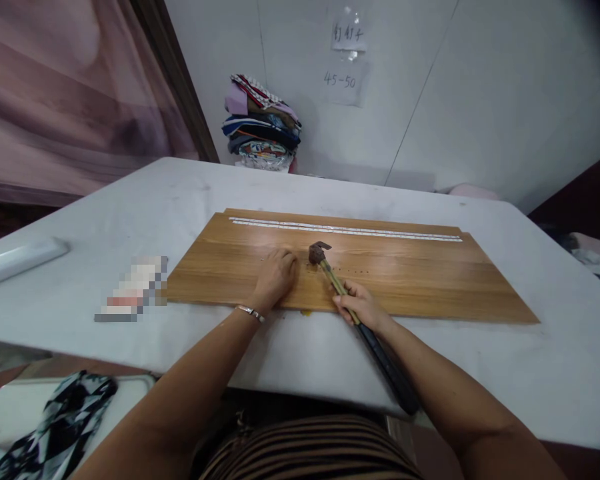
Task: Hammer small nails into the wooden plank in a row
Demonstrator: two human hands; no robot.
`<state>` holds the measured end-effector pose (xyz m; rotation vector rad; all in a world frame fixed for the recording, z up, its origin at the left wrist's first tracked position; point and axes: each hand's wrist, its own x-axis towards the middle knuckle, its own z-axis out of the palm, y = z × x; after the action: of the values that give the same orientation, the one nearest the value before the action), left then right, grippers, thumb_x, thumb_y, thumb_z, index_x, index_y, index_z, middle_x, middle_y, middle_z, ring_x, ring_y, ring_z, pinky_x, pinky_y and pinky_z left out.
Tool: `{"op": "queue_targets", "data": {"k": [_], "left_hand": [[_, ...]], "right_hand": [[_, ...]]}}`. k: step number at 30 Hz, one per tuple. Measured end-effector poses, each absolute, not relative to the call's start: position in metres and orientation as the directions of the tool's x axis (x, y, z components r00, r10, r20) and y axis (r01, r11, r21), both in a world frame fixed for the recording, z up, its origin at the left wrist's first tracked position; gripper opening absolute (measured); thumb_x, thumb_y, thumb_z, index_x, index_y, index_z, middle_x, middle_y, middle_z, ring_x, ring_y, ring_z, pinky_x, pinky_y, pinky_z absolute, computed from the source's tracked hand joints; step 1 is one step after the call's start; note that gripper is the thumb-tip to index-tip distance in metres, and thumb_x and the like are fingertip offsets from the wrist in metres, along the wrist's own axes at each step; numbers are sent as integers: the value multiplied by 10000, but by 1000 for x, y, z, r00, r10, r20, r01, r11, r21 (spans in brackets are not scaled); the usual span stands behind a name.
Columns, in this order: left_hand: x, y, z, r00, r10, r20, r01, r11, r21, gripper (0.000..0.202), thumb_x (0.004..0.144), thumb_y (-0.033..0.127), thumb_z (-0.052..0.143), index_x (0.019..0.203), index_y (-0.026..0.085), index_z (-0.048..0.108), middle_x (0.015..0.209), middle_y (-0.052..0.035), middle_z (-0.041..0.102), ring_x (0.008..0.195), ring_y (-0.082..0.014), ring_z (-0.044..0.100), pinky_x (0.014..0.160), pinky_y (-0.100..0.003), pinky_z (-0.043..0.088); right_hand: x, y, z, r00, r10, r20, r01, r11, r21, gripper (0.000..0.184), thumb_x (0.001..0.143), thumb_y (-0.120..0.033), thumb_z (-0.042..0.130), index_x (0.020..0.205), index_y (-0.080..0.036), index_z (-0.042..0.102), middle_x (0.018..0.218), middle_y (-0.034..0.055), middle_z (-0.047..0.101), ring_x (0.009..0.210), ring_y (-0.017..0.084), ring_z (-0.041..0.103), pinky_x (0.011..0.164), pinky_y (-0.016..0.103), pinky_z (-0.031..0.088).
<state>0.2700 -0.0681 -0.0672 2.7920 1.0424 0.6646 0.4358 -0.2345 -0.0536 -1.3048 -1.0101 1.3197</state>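
A long wooden board point(420, 280) lies flat on the white table point(130, 213). My right hand point(363, 307) grips the shaft of a claw hammer point(330, 270) high up, and the hammer's head rests on the board near a row of small nail marks. My left hand point(276, 273) is on the board just left of the hammer head, fingers curled together in a pinch on something too small to make out. A silver bracelet circles my left wrist. A thin pale strip point(345, 230) runs along the board's far edge.
A pixelated small object point(133, 288) lies on the table left of the board, and a white tube point(20, 260) lies at the far left edge. Folded clothes point(263, 123) are stacked against the back wall. Patterned cloth point(55, 420) sits low at the left.
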Motion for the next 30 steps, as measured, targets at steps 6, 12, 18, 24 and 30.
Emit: {"op": "queue_targets", "data": {"k": [6, 12, 18, 24, 30], "left_hand": [[270, -67, -69, 675, 637, 372, 602, -767, 221, 211, 871, 207, 421, 827, 166, 623, 944, -86, 609, 934, -204, 521, 875, -353, 420], [270, -66, -70, 673, 632, 384, 594, -771, 229, 210, 871, 205, 419, 836, 161, 621, 964, -90, 604, 924, -198, 517, 880, -350, 416], [270, -66, -70, 675, 634, 378, 593, -771, 233, 197, 862, 197, 430, 828, 165, 622, 942, -85, 605, 928, -200, 515, 880, -349, 417], [270, -67, -69, 676, 633, 376, 593, -771, 232, 212, 868, 202, 415, 828, 165, 620, 940, -89, 603, 928, -200, 520, 873, -353, 419], [270, -66, -70, 675, 637, 373, 594, -768, 237, 215, 869, 203, 413, 838, 169, 623, 954, -89, 602, 933, -199, 522, 885, -359, 415]], "right_hand": [[435, -234, -53, 59, 985, -165, -86, -160, -983, 253, 720, -301, 561, 925, -168, 494, 406, -114, 449, 294, 55, 338, 321, 167, 265], [434, -234, -51, 58, 982, -180, -60, -177, -982, 247, 714, -313, 568, 904, -173, 492, 410, -115, 443, 295, 59, 343, 316, 171, 266], [434, -235, -51, 63, 983, -172, -72, -168, -983, 252, 716, -305, 558, 917, -170, 489, 390, -115, 451, 289, 61, 334, 319, 172, 266], [433, -235, -49, 54, 983, -177, -57, -174, -983, 242, 713, -312, 562, 896, -174, 482, 396, -116, 446, 296, 61, 337, 323, 173, 267], [434, -235, -49, 58, 983, -173, -78, -168, -983, 279, 706, -324, 563, 927, -171, 486, 394, -117, 447, 290, 63, 335, 323, 177, 264]]}}
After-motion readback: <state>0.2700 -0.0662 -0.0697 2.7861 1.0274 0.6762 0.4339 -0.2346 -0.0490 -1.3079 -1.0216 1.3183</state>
